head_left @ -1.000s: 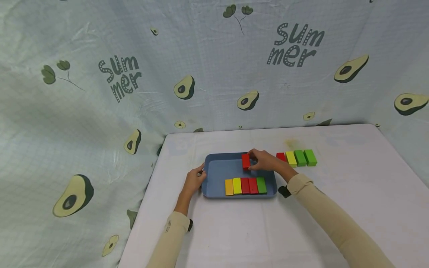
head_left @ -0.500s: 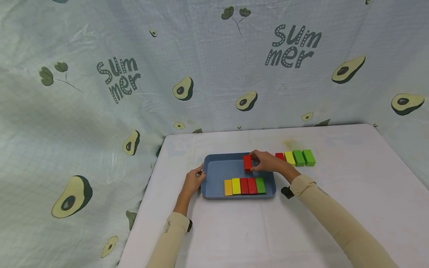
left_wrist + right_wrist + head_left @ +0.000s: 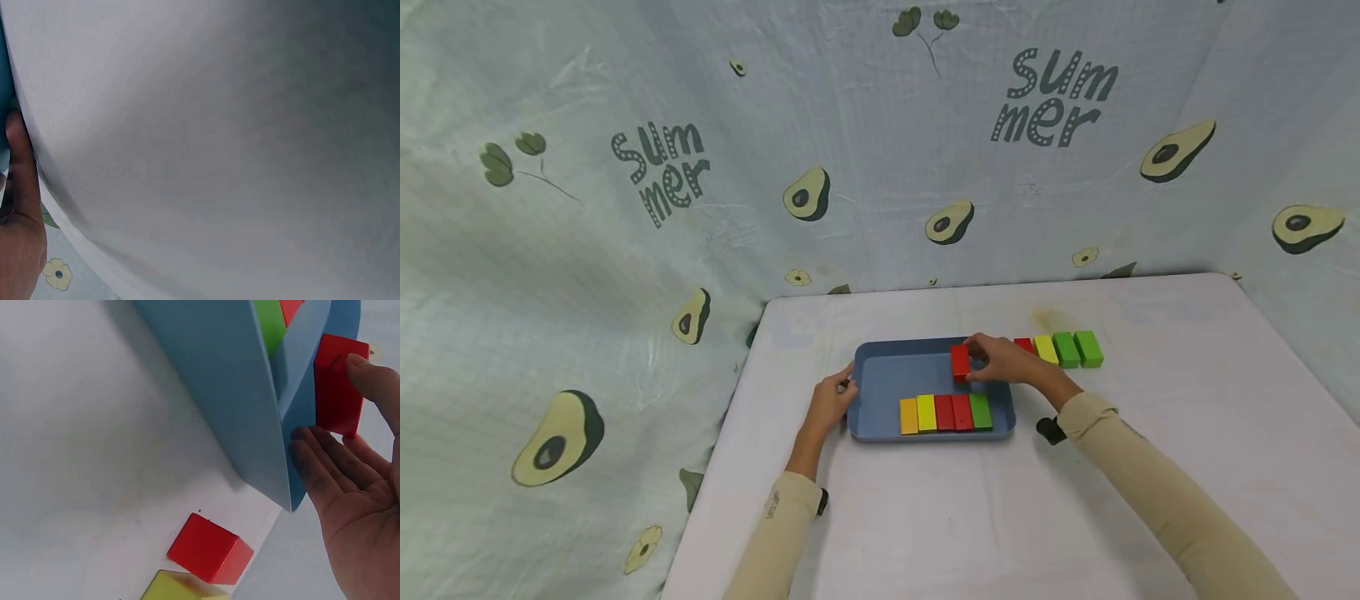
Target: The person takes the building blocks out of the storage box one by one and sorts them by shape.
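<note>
My right hand (image 3: 1006,361) pinches a red block (image 3: 960,364) between thumb and fingers, over the far right part of a blue-grey tray (image 3: 887,375). In the right wrist view, the thumb lies on top of the held block (image 3: 340,387) and the fingertips are beside the tray wall (image 3: 215,387). A row of blocks stands along the tray's near side: orange (image 3: 909,416), yellow (image 3: 927,413), two red (image 3: 953,413) and green (image 3: 981,412). At the tray's left rim, my left hand (image 3: 829,406) holds the edge with thumb and fingers; the left wrist view catches only part of it.
Right of the tray, on the white-covered table (image 3: 917,517), stand a red block (image 3: 1023,343), a yellow block (image 3: 1046,350) and two green blocks (image 3: 1077,350). My right forearm reaches in past them. A patterned cloth (image 3: 880,150) hangs behind the table.
My right hand has shifted the red block a little to the right over the tray. The left hand stays at the rim, and the blocks in the near row keep their places.
</note>
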A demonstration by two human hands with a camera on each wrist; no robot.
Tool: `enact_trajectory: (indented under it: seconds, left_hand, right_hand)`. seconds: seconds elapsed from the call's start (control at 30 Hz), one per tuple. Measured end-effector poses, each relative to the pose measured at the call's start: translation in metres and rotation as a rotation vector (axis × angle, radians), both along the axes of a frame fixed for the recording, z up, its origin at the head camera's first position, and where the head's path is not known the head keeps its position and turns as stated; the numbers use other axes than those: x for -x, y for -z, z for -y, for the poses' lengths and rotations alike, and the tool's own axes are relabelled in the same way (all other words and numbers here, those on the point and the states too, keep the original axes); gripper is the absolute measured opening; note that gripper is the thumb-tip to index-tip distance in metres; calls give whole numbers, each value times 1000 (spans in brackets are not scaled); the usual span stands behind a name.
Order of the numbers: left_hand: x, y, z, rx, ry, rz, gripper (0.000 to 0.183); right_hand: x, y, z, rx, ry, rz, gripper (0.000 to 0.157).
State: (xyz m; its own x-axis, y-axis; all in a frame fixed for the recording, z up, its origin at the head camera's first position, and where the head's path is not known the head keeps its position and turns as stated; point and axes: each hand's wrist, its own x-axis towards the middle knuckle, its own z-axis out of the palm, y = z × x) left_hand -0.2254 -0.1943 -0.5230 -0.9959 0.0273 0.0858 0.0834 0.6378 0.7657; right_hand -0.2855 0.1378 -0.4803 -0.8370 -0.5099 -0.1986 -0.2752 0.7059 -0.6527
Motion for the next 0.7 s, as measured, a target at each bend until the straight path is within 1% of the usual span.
enact_trajectory:
  seconds: [0.13, 0.33, 0.5, 0.7]
  left_hand:
    - [0, -1, 1, -3, 3, -3, 45]
    - [0, 2, 0, 0, -1, 2, 45]
    - [-1, 0, -1, -3, -2, 1, 46]
    - [0, 0, 0, -5, 0, -1, 46]
  right_hand:
    - [-1, -2, -3, 10, -5, -2, 69]
    - [-4, -4, -8, 21, -12, 2, 71]
    - [-5, -4, -14, 57, -17, -6, 71]
    - [-5, -3, -20, 97, -6, 20, 70]
